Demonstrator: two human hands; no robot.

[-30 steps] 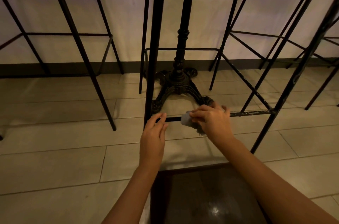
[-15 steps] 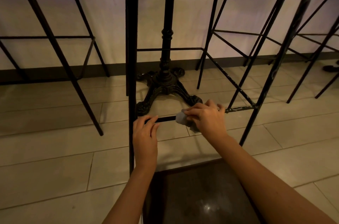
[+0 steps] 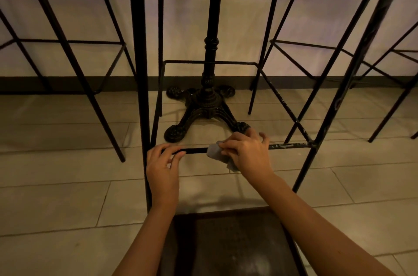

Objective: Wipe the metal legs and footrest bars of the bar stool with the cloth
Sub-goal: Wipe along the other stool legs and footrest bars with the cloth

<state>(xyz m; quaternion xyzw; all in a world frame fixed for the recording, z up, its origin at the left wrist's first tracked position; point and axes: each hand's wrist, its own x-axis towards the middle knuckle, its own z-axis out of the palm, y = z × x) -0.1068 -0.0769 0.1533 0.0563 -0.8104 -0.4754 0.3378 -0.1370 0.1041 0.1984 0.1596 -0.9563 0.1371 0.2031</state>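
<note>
Nearest to me, a dark seat [image 3: 228,244] fills the bottom edge, with my two forearms reaching past it toward the front footrest bar [image 3: 289,146], my landmark throughout. I count one cloth, two hands and one ornate table base; how many stools stand around I cannot tell, since their tops are cut off. I can read no writing or brand anywhere.

My left hand [image 3: 161,168] rests on the bar's left end, beside the leg [image 3: 142,85], fingers fairly straight and draped over the bar with the thumb beneath it. My right hand [image 3: 246,154] grips the grey cloth [image 3: 214,151] at the bar's middle, fingers curled over the bar, pressing the cloth onto it; a tail of cloth hangs just below. Right of that hand the bar shows pale flecks up to the right leg [image 3: 316,149].

Beyond the bar stands the table base [image 3: 203,106] on the floor [image 3: 56,196], with thin stool frames on both sides and a pale wall [image 3: 244,27] behind.
</note>
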